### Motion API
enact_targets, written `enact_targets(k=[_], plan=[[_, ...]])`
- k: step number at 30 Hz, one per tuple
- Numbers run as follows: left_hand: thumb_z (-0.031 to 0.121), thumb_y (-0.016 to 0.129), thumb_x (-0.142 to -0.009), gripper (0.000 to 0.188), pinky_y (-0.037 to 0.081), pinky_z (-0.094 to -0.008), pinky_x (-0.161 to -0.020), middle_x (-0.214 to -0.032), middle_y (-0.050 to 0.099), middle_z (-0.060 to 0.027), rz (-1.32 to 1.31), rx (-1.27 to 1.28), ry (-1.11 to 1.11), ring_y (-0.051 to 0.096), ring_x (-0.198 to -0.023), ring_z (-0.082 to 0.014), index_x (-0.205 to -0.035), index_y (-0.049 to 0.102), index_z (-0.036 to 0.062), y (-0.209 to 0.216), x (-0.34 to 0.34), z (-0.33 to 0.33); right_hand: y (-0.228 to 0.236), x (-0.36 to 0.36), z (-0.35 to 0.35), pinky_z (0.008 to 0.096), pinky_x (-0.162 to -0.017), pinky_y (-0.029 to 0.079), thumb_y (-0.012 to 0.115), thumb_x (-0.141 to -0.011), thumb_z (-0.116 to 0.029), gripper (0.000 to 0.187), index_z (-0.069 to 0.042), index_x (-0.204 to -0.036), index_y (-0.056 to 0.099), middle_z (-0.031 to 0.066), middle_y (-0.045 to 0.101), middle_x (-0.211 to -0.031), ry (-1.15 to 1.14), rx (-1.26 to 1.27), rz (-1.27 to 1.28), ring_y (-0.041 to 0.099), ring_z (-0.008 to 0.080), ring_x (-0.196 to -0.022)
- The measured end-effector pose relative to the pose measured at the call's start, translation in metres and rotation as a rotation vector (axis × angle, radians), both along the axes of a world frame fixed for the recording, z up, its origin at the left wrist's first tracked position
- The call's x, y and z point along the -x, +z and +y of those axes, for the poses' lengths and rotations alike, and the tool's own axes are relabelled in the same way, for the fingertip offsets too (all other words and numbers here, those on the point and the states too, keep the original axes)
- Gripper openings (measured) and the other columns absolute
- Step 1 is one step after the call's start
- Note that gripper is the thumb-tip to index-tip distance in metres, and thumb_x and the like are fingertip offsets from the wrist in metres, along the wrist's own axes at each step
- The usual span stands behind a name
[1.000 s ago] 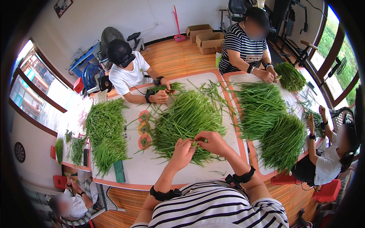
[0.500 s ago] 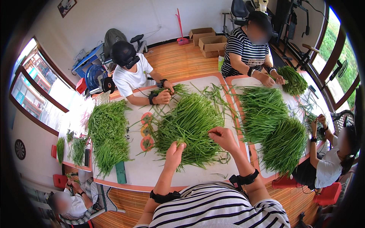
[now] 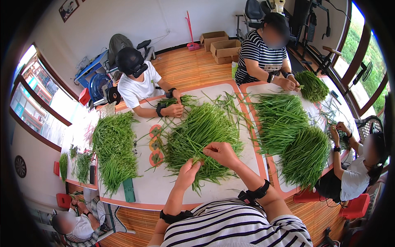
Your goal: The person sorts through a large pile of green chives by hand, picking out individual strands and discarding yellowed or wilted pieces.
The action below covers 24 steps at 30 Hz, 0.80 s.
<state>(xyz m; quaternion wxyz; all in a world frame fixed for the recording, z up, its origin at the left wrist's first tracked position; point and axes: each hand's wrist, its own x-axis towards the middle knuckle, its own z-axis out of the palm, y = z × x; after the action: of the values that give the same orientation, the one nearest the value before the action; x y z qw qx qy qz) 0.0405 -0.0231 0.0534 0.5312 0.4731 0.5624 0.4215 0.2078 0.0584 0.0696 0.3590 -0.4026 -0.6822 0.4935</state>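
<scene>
A big heap of long green chives (image 3: 210, 127) lies on the white table (image 3: 222, 187) in front of me. My left hand (image 3: 189, 172) is closed at the near edge of the heap, gripping a small bunch of chives whose pale ends show at the thumb. Just to its right and slightly farther off, my right hand (image 3: 224, 155) is held over the heap, thumb and fingers pinched together. Whatever sits between those fingertips is too small to make out. Black bands circle both my wrists.
Another chive pile (image 3: 113, 152) lies at the left beside a green block (image 3: 129, 190). On the right-hand table are more chive piles (image 3: 284, 119). Across from me a person in a white shirt (image 3: 138, 84) handles chives; other people sit around the tables.
My right hand has moved left, in toward my left hand. The left hand stays nearly in place, still gripping its bunch. The whole view has shifted slightly.
</scene>
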Motion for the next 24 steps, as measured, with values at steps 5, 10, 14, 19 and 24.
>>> enact_targets(k=[5,10,14,19,24], plan=[[0.019,0.045,-0.092,0.023,0.040,-0.0239,-0.076,-0.091,0.058,-0.0038,-0.006,-0.046,0.096,0.051,-0.083,-0.0108,-0.104,0.054,0.0004,-0.012,0.007,-0.002,0.002,0.006,-0.016,0.0276,-0.054,0.045,0.065,-0.077,-0.020,0.020,-0.001,-0.085,0.065,0.0092,0.062,-0.065,0.154,0.006,-0.086,0.056,0.0142,-0.056],[0.021,0.045,-0.092,0.026,0.041,-0.0231,-0.067,-0.078,0.052,0.0000,-0.279,0.155,0.048,0.049,-0.071,-0.0095,-0.108,0.051,0.0013,-0.004,0.004,-0.007,-0.004,0.015,-0.021,0.0301,-0.056,0.047,0.066,-0.076,-0.021,0.022,-0.001,-0.086,0.063,0.0112,0.063,-0.069,0.164,-0.004,-0.145,0.061,0.0194,-0.061],[0.022,0.043,-0.093,0.028,0.043,-0.0254,-0.065,-0.071,0.048,0.0012,-0.046,0.110,-0.027,0.048,-0.067,-0.0087,-0.109,0.053,0.0007,-0.020,0.013,-0.008,-0.037,0.015,0.005,0.0337,-0.062,0.048,0.064,-0.076,-0.025,0.026,-0.003,-0.089,0.062,0.0105,0.064,-0.074,0.033,0.004,-0.265,0.060,0.0254,-0.067],[0.021,0.044,-0.093,0.029,0.045,-0.0278,-0.071,-0.071,0.045,0.0015,-0.246,0.139,-0.019,0.047,-0.067,-0.0090,-0.111,0.052,-0.0001,-0.027,0.015,-0.008,-0.110,0.014,0.040,0.0367,-0.073,0.046,0.062,-0.075,-0.023,0.022,-0.005,-0.088,0.063,0.0101,0.061,-0.083,-0.241,-0.379,-0.616,0.055,0.0288,-0.087],[0.020,0.044,-0.093,0.029,0.045,-0.0299,-0.072,-0.070,0.045,0.0007,-0.294,0.171,0.038,0.046,-0.067,-0.0102,-0.113,0.050,0.0003,-0.032,0.021,-0.012,-0.115,0.018,0.043,0.0399,-0.077,0.045,0.060,-0.075,-0.016,0.014,-0.008,-0.085,0.064,0.0111,0.058,-0.086,-0.154,-0.452,-0.800,0.050,0.0300,-0.090]])
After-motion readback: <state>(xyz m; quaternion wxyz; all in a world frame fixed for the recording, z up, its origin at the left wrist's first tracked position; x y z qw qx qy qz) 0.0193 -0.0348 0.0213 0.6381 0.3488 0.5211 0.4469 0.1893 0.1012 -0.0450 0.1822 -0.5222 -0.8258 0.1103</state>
